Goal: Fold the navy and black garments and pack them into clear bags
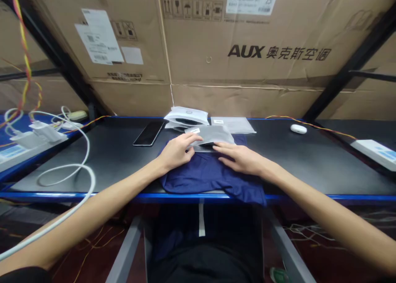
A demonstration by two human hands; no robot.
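A frosted plastic pouch (215, 132) with a small white label lies in front of me on a folded dark blue cloth (201, 178). Something black shows at its near, open edge; its kind cannot be made out. My left hand (178, 152) is closed on the pouch's left side, thumb and fingers bent around the edge. On the other side, my right hand (241, 156) has its fingers stretched out, the tips touching the pouch near the black thing. Just behind lie several stacked frosted pouches (188, 115) and, to their right, a flat frosted pouch (236, 125).
A black phone (149, 133) lies left of the cloth, a white earbud case (298, 129) at right. Power strips (376, 153) flank the dark tabletop (309, 163). A white cable (89, 180) loops over my left forearm. Large cardboard boxes (198, 68) stand behind.
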